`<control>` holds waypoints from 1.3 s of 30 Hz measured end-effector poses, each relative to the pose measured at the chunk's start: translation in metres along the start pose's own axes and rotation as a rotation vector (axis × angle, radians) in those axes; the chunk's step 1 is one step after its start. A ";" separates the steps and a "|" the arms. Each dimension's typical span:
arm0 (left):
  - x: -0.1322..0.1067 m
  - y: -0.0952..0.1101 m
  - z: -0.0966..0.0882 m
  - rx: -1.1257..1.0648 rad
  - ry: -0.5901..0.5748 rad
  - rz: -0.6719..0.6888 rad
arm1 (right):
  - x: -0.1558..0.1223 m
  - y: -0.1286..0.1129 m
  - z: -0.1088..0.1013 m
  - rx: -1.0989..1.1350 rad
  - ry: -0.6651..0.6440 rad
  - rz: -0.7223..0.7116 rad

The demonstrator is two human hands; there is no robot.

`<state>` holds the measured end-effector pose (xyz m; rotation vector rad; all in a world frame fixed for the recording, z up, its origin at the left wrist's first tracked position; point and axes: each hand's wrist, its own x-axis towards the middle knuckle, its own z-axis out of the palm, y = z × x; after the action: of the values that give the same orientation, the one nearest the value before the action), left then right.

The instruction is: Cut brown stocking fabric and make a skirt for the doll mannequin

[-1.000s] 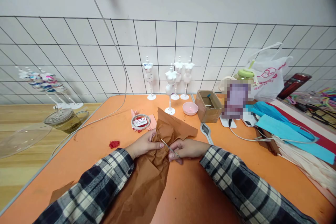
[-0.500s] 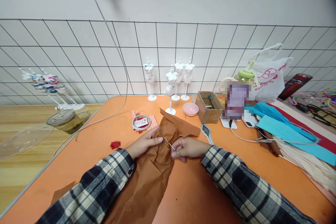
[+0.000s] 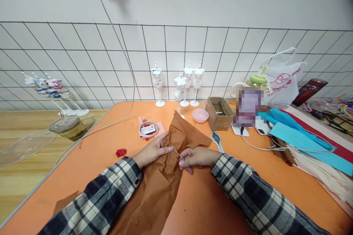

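Observation:
A long piece of brown crinkled sheet material lies from the front edge of the table up to the middle, bunched where my hands meet it. My left hand is closed on its upper left side, thumb on top. Between the fingers of my right hand is a slim silver metal tool. Its thin tip rests at the gathered brown material near my left thumb. The handle end is mostly covered by my fingers, so its exact kind cannot be made out.
Behind my hands stand several small white doll dress forms, a pink bowl and a cardboard box. A wire coil and red scrap lie left. Right are a phone, cable and blue sheets.
The upper end of the brown material has folded up higher, now covering more of the front dress form's base. My hands have barely moved, and the tool stays in my right hand.

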<state>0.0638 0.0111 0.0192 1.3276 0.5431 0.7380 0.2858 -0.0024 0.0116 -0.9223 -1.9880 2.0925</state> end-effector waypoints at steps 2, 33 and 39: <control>-0.001 0.000 -0.001 0.036 0.000 0.016 | 0.000 0.000 0.000 -0.006 -0.002 -0.006; -0.005 -0.007 -0.009 -0.089 0.089 -0.036 | 0.004 0.002 0.002 0.040 0.012 -0.089; -0.006 -0.004 -0.008 -0.025 0.055 -0.042 | 0.001 -0.003 0.003 0.052 -0.052 -0.064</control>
<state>0.0548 0.0117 0.0135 1.2722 0.6022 0.7464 0.2827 -0.0045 0.0144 -0.7919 -1.9497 2.1438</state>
